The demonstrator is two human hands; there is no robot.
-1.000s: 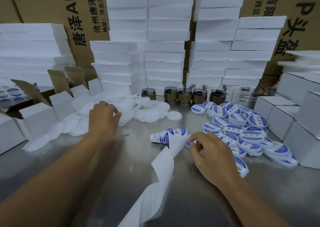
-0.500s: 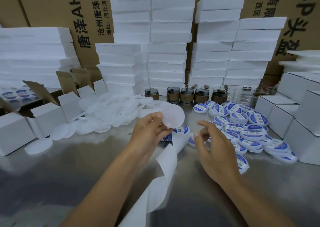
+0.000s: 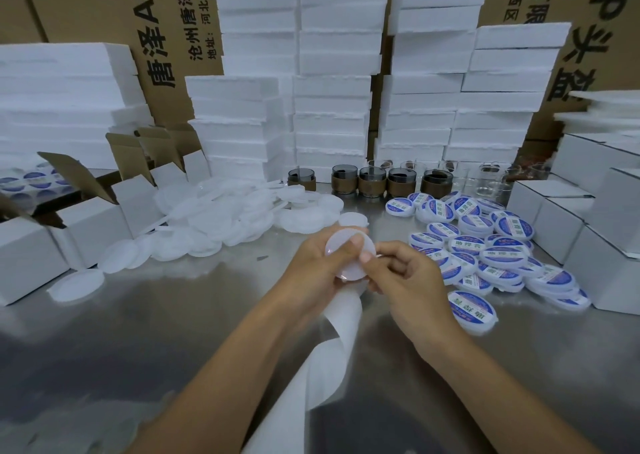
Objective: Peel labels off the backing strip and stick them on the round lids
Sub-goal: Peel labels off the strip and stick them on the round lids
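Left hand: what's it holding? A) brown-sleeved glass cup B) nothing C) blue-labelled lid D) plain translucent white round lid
D: the left hand grips a plain translucent white round lid, with no label showing on the face toward the camera, just above the white backing strip.

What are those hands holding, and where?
The left hand holds a blank round lid by its rim, thumb on its face; the right hand pinches its right edge.

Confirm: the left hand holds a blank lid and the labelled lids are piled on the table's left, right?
No. The head view shows the labelled lids piled on the right of the table; the left hand does hold a blank lid.
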